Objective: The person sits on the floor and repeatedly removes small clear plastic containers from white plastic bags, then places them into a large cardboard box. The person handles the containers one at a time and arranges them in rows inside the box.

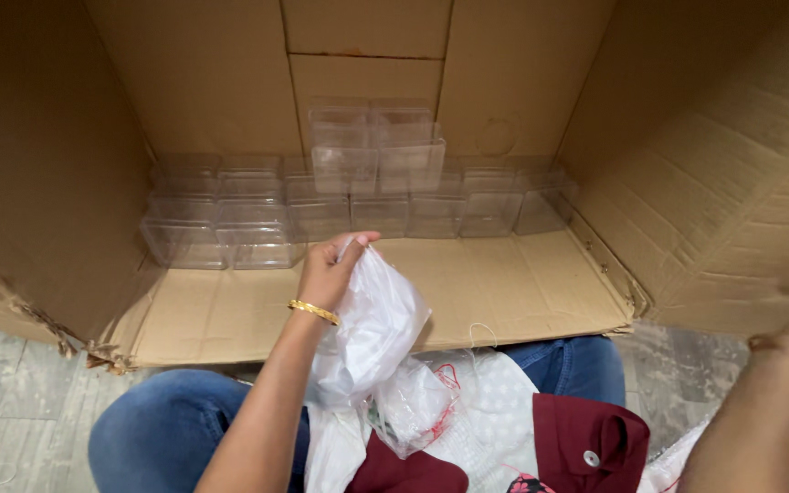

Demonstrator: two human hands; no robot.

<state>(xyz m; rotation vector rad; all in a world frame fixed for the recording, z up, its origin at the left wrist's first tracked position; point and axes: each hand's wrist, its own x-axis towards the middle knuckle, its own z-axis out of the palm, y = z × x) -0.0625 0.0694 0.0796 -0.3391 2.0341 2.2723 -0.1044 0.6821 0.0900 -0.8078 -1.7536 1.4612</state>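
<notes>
Left hand pinching white plastic bag top

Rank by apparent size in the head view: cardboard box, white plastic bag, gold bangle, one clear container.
1. cardboard box
2. white plastic bag, held by the left hand
3. clear container, though it sits farther away, so this is unsure
4. gold bangle

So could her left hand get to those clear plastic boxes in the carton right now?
Probably yes. The left hand hovers just in front of the clear boxes with nothing between them, but it is gripping a white plastic bag, so it isn't free to grasp one.
</notes>
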